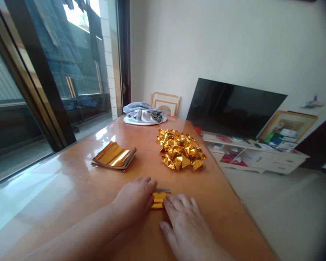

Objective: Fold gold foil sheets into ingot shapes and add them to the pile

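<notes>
Presently we find both hands pressed on one small gold foil sheet [159,199] near the front edge of the table [70,188]. The left hand [134,197] lies flat with its fingers together, the fingertips bearing down on the sheet's left part. The right hand [186,221] lies palm down with fingers loosely spread, its fingertips at the sheet's right edge. Neither hand grips anything; both merely press. The sheet looks partly folded, with a pale strip showing along its far edge, though we cannot tell how many folds it has.

Further back, toward the table's right edge, we note a heap of folded gold pieces [180,149], crumpled and faceted in shape. We judge these to be finished items, and the heap is sizeable. Left of it sits a stack of flat gold sheets [114,156], its top sheet curling upward; we judge this to be the unused supply, and a fair amount remains. A bundle of cloth [143,114] lies at the table's far edge.

In our judgement the work stands in midcourse: many pieces done, one in hand, a stack left.
</notes>
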`<state>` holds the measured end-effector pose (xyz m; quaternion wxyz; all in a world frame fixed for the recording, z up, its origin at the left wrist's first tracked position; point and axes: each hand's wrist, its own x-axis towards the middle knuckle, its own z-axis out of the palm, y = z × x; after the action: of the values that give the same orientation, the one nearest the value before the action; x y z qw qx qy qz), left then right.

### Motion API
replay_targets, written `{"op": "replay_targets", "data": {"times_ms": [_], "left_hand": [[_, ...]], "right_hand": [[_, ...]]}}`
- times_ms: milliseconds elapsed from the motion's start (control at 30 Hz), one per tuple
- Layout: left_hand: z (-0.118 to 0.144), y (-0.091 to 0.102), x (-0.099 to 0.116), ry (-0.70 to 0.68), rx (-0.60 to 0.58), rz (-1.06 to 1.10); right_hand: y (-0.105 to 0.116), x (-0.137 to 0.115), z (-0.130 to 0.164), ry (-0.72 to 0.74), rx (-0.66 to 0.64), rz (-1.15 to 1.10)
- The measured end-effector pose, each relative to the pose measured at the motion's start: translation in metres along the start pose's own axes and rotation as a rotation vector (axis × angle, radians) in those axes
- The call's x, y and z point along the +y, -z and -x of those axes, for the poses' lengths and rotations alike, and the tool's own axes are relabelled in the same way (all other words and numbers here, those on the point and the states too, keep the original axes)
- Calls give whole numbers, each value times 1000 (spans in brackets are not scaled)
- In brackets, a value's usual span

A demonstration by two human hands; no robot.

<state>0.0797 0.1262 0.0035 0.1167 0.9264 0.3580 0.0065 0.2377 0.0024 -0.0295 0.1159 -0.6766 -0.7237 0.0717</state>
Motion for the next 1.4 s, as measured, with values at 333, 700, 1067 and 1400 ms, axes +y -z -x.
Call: {"op": "replay_targets", "data": {"times_ms": [333,700,1067,1400], "left_hand": [[1,-3,-2,-35,38,-2],[0,0,-8,-107,52,-12],[0,-3,-27,-27,45,-10],[0,12,-26,20,-43,26]], "right_hand": [[6,-2,1,-64,-34,28],[11,-4,1,-57,-21,44],[11,-2,1,-64,-37,49],[6,-1,0,-76,-50,52]]}}
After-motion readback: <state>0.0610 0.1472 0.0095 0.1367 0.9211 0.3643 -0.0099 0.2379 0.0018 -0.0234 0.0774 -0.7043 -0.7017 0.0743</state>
